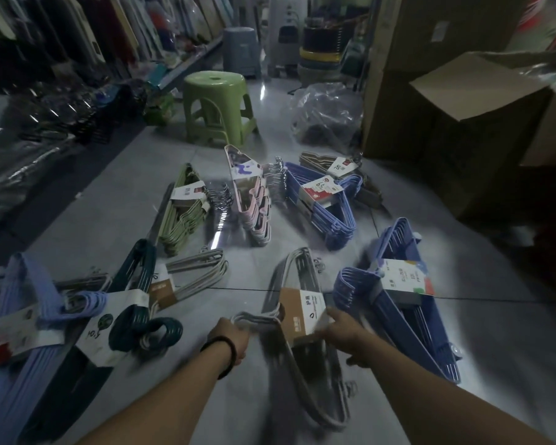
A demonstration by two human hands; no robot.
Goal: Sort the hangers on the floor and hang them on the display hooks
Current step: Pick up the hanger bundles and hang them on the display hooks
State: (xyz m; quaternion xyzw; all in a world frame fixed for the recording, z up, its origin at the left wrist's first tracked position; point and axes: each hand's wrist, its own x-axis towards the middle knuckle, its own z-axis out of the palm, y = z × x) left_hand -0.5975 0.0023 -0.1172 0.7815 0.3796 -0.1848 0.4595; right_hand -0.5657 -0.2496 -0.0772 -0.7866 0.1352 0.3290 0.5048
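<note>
Both forearms reach in from below: the left hand (pixel 230 335) grips the bent end of a grey bundle (pixel 291 274) of hangers, and the right hand (pixel 344 332) pinches its brown-and-white label. The bundle is blurred, so I cannot tell whether it rests on the floor (pixel 482 316) or is lifted. Boxes (pixel 430 123) stand stacked at the right. A green stool (pixel 217 107) stands ahead on the floor, with a clear bag (pixel 326 114) to its right. More bundles lie spread on the tiles: a blue bundle (pixel 398 293) just right of the right hand, a teal bundle (pixel 132 316) and a lilac bundle (pixel 29 300) at the left, and a pink bundle (pixel 251 200) farther ahead. A black band (pixel 225 351) circles the left wrist.
</note>
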